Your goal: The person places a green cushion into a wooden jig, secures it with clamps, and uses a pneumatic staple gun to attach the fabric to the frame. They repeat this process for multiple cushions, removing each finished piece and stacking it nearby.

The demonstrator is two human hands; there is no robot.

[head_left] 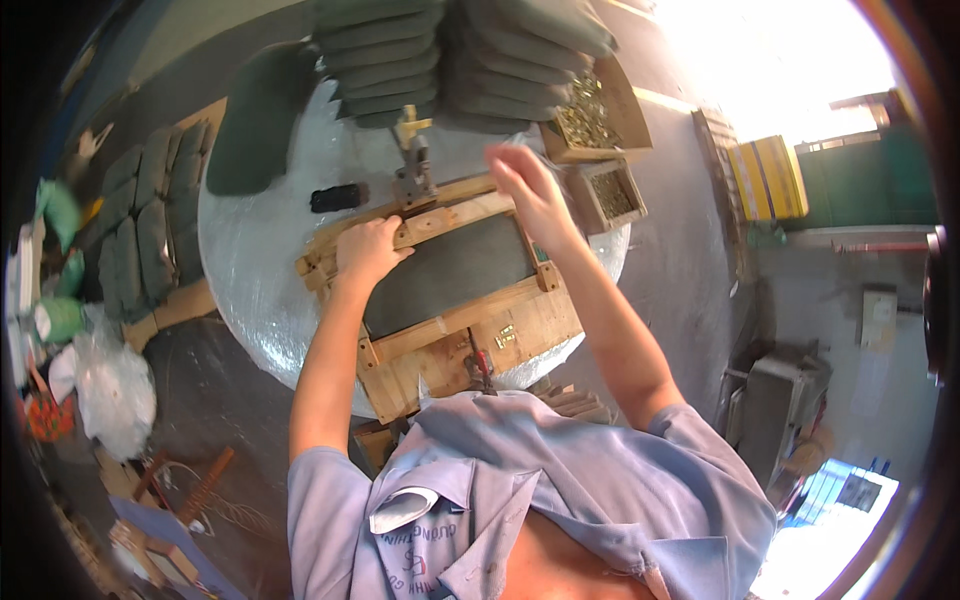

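A wooden frame (450, 318) lies on a board (400, 385) in front of me, with a dark grey-green padded panel (455, 272) inside it. My left hand (370, 250) is closed over the frame's far bar near its left end. Above the right end of that bar hovers my right hand (530, 190), blurred by motion; whether its fingers hold anything is unclear. A metal clamp (415, 175) stands at the far bar, and another clamp with a red part (480, 362) sits at the near side. Small brass-coloured pieces (506, 335) rest on the board.
Beneath is a round, plastic-wrapped table (240, 280). Dark padded panels rise in stacks (385, 55) at its far side. Two boxes, one larger (635, 115) and one smaller (588, 205), contain brass-coloured pieces. A black object (338, 198) lies left of the far clamp.
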